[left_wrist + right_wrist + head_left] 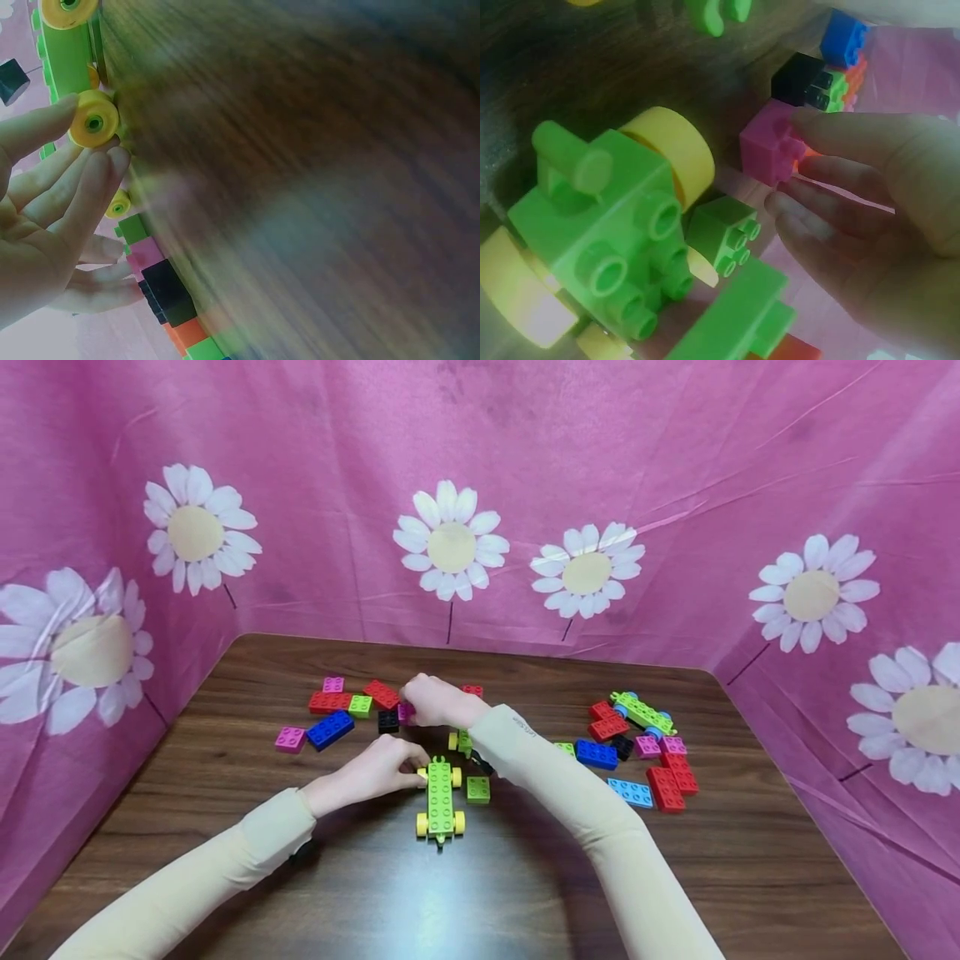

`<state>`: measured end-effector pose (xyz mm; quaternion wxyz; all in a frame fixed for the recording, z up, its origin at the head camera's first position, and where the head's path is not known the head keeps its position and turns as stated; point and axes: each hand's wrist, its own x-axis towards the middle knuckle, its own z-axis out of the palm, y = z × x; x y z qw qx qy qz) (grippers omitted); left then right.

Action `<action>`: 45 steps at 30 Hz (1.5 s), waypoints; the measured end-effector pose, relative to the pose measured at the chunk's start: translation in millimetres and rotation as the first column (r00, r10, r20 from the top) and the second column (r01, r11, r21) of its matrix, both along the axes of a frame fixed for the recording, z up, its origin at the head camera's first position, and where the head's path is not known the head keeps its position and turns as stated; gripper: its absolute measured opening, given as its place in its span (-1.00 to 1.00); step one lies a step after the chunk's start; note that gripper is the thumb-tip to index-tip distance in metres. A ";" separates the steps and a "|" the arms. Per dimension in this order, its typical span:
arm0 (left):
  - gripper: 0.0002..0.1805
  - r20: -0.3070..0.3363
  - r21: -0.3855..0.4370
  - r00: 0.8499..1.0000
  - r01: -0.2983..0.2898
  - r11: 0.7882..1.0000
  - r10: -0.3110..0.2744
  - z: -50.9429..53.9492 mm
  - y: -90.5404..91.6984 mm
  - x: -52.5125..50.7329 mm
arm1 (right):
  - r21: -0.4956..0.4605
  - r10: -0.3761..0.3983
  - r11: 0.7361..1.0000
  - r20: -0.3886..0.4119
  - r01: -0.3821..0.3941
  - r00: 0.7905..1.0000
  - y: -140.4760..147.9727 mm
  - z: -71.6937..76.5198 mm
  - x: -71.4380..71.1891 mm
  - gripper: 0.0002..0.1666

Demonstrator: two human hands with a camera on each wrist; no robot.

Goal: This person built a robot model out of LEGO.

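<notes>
Your left hand [382,770] pinches a yellow wheel [423,777] of the lime car base [440,802] in the head view; base just right of that hand, well in from the desk's [345,885] far edge. Your right hand [438,700] is nearer that edge, pink brick [405,713] at its fingertips. Left wrist: your thumb and fingers hold the wheel. Right wrist: you pinch the pink brick, black brick [795,79] just beside it.

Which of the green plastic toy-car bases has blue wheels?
The green studded plastic base on the right side of the brown table. The near base gripped by the left hand and the half-hidden base by the right cream sleeve have yellow wheels.
</notes>
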<state>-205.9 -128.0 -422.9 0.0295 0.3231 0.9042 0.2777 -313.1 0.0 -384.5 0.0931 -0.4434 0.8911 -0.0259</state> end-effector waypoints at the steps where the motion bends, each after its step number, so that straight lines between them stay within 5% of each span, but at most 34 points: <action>1: -0.80 -0.002 0.000 1.000 0.000 1.000 0.000 0.1 0.2 0.2 | 0.009 -0.002 1.000 -0.002 0.002 1.000 0.1 -0.6 0.7 -0.85; 13: -0.81 -0.023 0.004 1.000 0.000 1.000 0.000 0.1 -0.3 2.2 | 0.023 0.003 1.000 -0.028 -0.002 1.000 3.5 -4.4 5.8 -0.83; 24: -0.80 -0.027 0.011 1.000 0.000 1.000 0.000 -2.5 0.3 1.6 | -0.104 0.011 0.994 -0.104 -0.022 0.995 25.2 23.5 13.3 -0.78; 33: -0.80 -0.015 0.001 1.000 0.001 1.000 -0.001 -1.9 0.9 0.1 | -0.215 0.020 0.975 -0.148 -0.052 0.989 51.4 38.1 30.5 -0.70; 45: -0.80 -0.030 -0.016 1.000 -0.001 1.000 0.001 -1.8 3.4 -1.7 | -0.278 0.050 0.956 -0.170 -0.097 0.984 86.1 32.7 60.5 -0.72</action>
